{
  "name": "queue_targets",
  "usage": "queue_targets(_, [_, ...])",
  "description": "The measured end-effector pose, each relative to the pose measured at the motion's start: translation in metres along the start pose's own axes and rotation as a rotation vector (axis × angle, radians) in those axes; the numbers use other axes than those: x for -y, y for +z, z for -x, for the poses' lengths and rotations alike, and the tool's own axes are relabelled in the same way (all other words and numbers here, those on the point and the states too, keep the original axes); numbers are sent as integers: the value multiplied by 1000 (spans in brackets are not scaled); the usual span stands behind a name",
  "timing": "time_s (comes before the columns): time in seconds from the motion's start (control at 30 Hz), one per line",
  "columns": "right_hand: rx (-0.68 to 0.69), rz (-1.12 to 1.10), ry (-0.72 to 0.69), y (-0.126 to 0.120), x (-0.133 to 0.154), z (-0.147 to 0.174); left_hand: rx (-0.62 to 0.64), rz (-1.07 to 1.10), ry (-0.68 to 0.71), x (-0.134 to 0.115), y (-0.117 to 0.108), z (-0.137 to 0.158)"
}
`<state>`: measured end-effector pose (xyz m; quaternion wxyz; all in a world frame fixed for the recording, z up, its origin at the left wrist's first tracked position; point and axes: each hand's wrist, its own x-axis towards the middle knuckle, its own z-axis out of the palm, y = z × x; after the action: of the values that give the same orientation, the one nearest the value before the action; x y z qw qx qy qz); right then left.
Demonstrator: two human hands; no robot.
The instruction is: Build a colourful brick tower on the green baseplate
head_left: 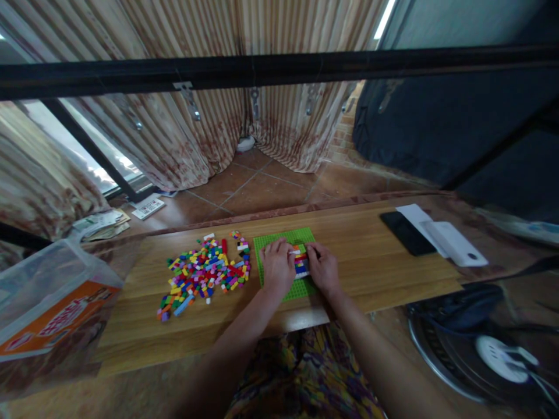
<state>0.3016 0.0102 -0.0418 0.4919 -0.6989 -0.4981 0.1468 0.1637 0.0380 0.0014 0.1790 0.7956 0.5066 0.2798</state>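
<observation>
A green toy-brick baseplate [304,288] lies on the wooden board, with a small multicoloured build of toy bricks [301,265] on it. The build shows rows of blue, white, red, yellow, green and orange. My left hand [278,267] rests over its left side, fingers bent against the bricks. From the right, my right hand [324,269] grips the build's edge with thumb and fingertips drawn together. My fingers hide parts of the build, and any single brick between them is too small to make out. To the left of the plate is a spread pile of loose toy bricks [201,276].
A clear plastic tub [56,291] with an orange label stands at the left. On the board's right side lie a black phone [408,233] and a white box [456,241]. A white power strip [500,358] sits at the lower right. A dark bar crosses before striped curtains.
</observation>
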Motion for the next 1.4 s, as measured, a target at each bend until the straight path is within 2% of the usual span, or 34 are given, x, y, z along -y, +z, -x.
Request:
queue_targets(0.17, [8, -13, 11, -1, 0, 0, -67, 53, 18, 3, 4, 2])
queue_targets(0.4, [46, -81, 58, -1, 6, -1, -98, 102, 33, 7, 7, 1])
queue_targets(0.57, [41, 8, 73, 2, 6, -1, -128, 120, 52, 9, 12, 2])
queue_targets(0.87, [73, 42, 57, 3, 6, -3, -103, 155, 62, 11, 10, 3])
queue_targets(1.1, [42, 54, -2, 3, 6, 0, -98, 185, 42, 14, 11, 6])
queue_targets(1.27, [57, 70, -34, 0, 6, 3, -102, 188, 45, 17, 8, 15])
queue_targets(1.4, [44, 93, -41, -1, 6, 5, -148, 190, -4, 22, -4, 32])
